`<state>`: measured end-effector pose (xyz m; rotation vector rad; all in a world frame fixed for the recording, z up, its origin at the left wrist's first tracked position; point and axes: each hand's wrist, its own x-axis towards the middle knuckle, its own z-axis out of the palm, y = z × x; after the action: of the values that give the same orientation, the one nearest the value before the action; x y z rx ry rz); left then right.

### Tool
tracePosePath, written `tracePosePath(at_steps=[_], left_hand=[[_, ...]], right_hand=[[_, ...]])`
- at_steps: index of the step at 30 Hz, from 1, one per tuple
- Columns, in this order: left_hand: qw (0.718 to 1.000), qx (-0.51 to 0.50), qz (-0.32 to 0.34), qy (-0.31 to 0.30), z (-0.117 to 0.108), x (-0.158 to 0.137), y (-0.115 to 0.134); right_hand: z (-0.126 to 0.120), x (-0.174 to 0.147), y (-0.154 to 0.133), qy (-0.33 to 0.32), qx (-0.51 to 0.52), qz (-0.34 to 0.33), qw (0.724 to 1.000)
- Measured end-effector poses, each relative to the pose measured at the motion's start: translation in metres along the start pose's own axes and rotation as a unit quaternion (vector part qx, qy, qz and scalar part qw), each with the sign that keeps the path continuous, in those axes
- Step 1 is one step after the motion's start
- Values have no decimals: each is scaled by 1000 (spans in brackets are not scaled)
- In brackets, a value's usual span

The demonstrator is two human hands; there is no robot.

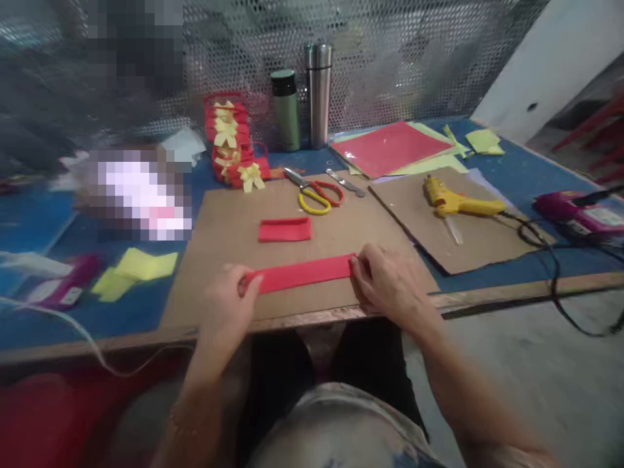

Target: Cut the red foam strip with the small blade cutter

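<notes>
A long red strip [307, 273] stretches between my two hands, just above or on a brown cardboard sheet [195, 260]. Its left end is pinched by my left hand [231, 292], thumb on top. My right hand [383, 279] grips the other end with curled fingers. Behind the strip lies a short folded red piece [285, 230] with raised edges. Farther back, scissors [314, 193] with one yellow and one red handle rest on the cardboard, beside a small metal cutter or knife [345, 182].
Red pieces with pale yellow bows [227, 140] stand at the back, near a green flask [286, 110] and a steel flask [319, 97]. A yellow glue gun [463, 203] with a black cord lies right. Red sheets [385, 146] and yellow paper [146, 263] lie around.
</notes>
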<state>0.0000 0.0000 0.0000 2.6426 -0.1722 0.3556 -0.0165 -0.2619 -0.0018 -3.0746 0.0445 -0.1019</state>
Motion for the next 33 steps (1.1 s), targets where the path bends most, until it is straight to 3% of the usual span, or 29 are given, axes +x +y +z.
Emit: tracePosePath(at_steps=[7,23,33], left_hand=[[997,-35,-63,1,2,-1,0],[998,26,-58,28,14,-15,5],[998,-1,-66,-1,11,-14,5]], right_hand=[[3,0,-1,34,2,16,999],[10,-2,4,23,-8,37,999],[7,0,5,10,7,38,999]])
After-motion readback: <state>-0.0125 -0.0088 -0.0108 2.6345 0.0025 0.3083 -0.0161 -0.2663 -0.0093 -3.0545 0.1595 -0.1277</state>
